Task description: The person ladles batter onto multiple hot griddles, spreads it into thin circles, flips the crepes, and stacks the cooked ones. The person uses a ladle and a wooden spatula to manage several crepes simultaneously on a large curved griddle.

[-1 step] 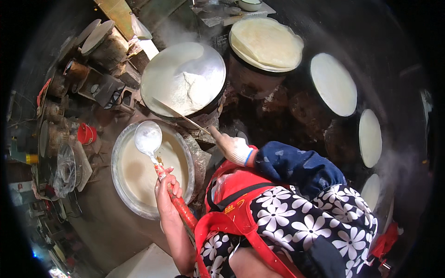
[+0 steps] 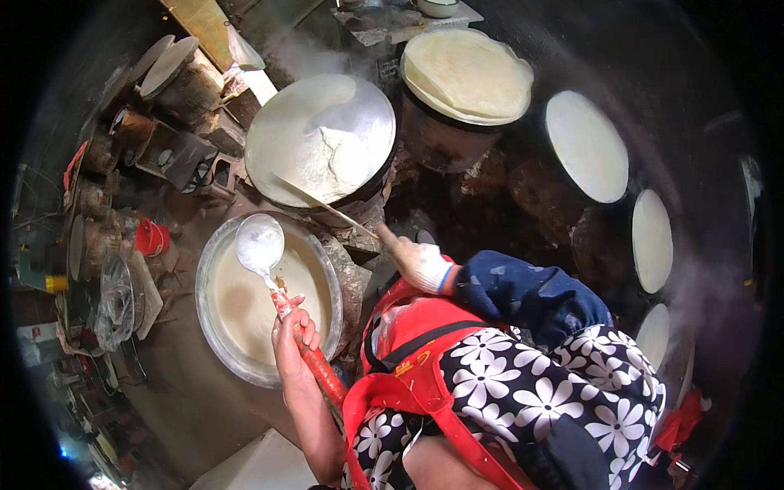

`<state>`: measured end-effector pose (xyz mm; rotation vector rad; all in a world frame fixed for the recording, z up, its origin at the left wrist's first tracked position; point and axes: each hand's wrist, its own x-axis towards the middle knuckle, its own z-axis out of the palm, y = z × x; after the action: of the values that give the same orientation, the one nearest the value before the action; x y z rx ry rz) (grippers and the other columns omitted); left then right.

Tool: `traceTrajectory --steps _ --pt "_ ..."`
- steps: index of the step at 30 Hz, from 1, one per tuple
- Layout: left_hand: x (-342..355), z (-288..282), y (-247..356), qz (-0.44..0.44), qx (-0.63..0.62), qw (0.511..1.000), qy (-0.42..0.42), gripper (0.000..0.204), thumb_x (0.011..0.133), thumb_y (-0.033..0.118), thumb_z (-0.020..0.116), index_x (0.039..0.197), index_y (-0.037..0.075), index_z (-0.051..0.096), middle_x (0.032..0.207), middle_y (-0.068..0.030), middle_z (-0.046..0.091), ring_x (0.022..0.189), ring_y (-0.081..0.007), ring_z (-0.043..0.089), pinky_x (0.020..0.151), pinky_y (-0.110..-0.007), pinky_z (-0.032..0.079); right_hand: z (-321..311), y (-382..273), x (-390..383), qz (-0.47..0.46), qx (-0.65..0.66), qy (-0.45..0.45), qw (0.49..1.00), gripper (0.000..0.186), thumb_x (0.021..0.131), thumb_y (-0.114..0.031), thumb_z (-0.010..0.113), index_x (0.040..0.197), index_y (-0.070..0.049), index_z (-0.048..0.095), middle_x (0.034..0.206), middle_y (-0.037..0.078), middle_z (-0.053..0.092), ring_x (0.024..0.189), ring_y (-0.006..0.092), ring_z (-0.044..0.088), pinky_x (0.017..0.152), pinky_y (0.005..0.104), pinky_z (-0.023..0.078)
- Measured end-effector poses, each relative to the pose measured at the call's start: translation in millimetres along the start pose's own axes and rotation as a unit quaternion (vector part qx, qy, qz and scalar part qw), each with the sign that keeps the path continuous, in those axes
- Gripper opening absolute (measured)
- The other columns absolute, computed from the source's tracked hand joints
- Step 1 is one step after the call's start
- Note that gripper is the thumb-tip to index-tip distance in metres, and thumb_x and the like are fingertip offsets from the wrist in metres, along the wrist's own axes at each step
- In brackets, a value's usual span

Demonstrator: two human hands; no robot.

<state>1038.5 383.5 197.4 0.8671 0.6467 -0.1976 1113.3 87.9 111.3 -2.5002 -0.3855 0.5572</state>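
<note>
My left hand (image 2: 298, 339) is wrapped round the red-bound handle of a metal ladle (image 2: 260, 243). The ladle's round bowl, coated with pale batter, is over a wide metal basin (image 2: 214, 343) of cream-coloured batter (image 2: 245, 322). My right hand (image 2: 415, 260), in a white glove that leaves the fingertips bare, grips a thin wooden stick (image 2: 339, 212). That stick's far end reaches over the near rim of a large round griddle (image 2: 273, 147), where a pale layer and a thicker wrinkled patch of batter (image 2: 335, 163) lie. Part of the right-hand grip is hidden.
Behind and right of the griddle, a stack of thin round pancakes (image 2: 467, 73) tops a dark drum. More round griddles with pale sheets (image 2: 586, 147) curve down the right side. Steam drifts there. At left are a red pail (image 2: 152, 237), bricks and clutter.
My right hand and the stick have shifted very slightly toward me and to the right. The ladle stays over the basin.
</note>
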Motion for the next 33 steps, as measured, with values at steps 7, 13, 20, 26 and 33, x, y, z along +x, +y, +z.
traceTrajectory --steps 7,13,20,26,33 --pt "18.8 27.2 6.6 -0.011 0.029 0.999 0.01 0.038 0.103 0.009 0.06 0.137 -0.005 0.053 0.078 0.0006 0.052 0.051 -0.0058 0.043 0.042 -0.021 0.035 -39.7 73.7 1.5 0.054 0.055 0.122 0.989 0.07 0.103 -0.01 0.054 0.166 -0.011 0.025 0.103 0.029 0.068 0.093 0.0473 0.07 0.078 0.0538 0.056" --pt "49.3 67.0 10.3 -0.02 0.044 0.999 0.025 0.041 0.102 0.007 0.058 0.14 -0.006 0.05 0.078 0.0004 0.051 0.051 -0.0058 0.042 0.042 -0.021 0.035 -59.8 86.8 15.0 -0.049 0.062 0.052 0.996 0.068 0.104 -0.013 0.056 0.166 -0.011 0.029 0.102 0.024 0.07 0.09 0.0441 0.07 0.081 0.0513 0.054" --pt "102.3 123.4 -10.3 -0.021 0.001 0.999 0.036 0.04 0.105 0.008 0.056 0.142 -0.007 0.048 0.08 0.0 0.052 0.053 -0.0052 0.042 0.042 -0.021 0.035 -130.6 195.1 39.1 0.001 0.065 0.026 0.998 0.064 0.103 -0.018 0.059 0.163 -0.013 0.036 0.108 0.024 0.069 0.097 0.0448 0.07 0.081 0.0502 0.057" --pt "127.4 168.7 -11.1 -0.022 0.013 0.998 0.061 0.04 0.105 0.008 0.055 0.142 -0.006 0.048 0.079 0.0004 0.051 0.053 -0.0046 0.041 0.042 -0.021 0.035 -162.9 197.3 132.8 -0.081 0.073 0.053 0.993 0.062 0.105 -0.018 0.058 0.163 -0.014 0.037 0.094 0.023 0.068 0.084 0.0434 0.069 0.073 0.0499 0.056" --pt "135.8 191.0 -20.5 -0.003 0.045 0.992 0.116 0.039 0.104 0.008 0.054 0.141 -0.004 0.052 0.078 0.0014 0.051 0.054 -0.0051 0.041 0.043 -0.021 0.033 -180.5 245.4 91.5 -0.041 0.0 -0.04 0.998 0.069 0.103 -0.019 0.058 0.166 -0.016 0.03 0.096 0.022 0.069 0.08 0.0431 0.071 0.068 0.0535 0.057"
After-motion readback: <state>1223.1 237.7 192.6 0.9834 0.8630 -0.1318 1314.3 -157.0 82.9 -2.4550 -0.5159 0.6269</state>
